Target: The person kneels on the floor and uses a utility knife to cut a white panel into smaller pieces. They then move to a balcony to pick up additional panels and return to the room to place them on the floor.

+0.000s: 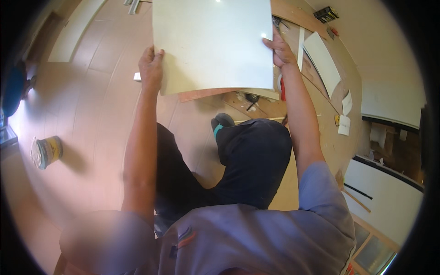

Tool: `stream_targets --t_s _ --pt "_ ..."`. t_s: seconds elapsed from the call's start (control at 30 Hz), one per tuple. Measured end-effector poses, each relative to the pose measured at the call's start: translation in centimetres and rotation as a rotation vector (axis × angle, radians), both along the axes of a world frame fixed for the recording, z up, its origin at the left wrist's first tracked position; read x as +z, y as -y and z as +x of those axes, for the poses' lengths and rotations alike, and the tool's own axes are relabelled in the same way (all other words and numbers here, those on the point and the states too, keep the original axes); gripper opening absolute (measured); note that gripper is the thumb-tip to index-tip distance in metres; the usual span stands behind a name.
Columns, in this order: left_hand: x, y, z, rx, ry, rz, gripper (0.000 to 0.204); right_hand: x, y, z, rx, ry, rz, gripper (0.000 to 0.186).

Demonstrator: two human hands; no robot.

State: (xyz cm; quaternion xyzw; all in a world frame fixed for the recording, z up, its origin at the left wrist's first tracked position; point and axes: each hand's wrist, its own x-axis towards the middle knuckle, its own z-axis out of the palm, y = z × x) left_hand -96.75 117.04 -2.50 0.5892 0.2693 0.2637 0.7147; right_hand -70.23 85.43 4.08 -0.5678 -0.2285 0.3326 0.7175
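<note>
Grey short-sleeved shirt, dark trousers

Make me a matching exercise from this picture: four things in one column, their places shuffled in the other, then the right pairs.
Things
1. white panel
2. left hand
3. right hand
4. tub

Places
A. gripping the panel's right edge
B. on the floor, toward the left of the picture
C. held up between two hands
D. gripping the panel's left edge

Right pairs: 1-C, 2-D, 3-A, 4-B
</note>
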Motion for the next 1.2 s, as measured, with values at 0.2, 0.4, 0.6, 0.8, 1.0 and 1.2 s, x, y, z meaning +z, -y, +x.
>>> stream_targets --t_s 0.2,0.4,0.6,0.8,1.0,1.2 --pt "-2.3 1.7 0.5 0.169 -0.010 0.152 0.025 -3.3 -0.8 2.0 -0.158 -0.066 -0.174 0.059" --pt "-4.9 2.4 0.4 0.171 -0.145 0.223 0.027 -11.5 -2.0 2.8 -0.466 0.179 -0.325 0.047" --pt "-9.7 3.0 1.8 0.204 -0.294 0.387 0.027 -18.3 -0.3 4.6 -0.544 0.207 -0.438 0.046" --pt "-12.3 4.4 1.9 0.208 -0.393 0.421 0.029 -21.5 0.7 5.2 -0.500 0.148 -0.508 0.049" --pt "-13.4 4.5 2.6 0.158 -0.410 0.464 0.029 -25.9 2.5 5.3 -0.385 0.183 -0.457 0.030" --pt "-14.1 4.2 2.5 0.174 -0.425 0.429 0.029 -25.6 1.6 6.0 -0.389 0.238 -0.454 0.026"
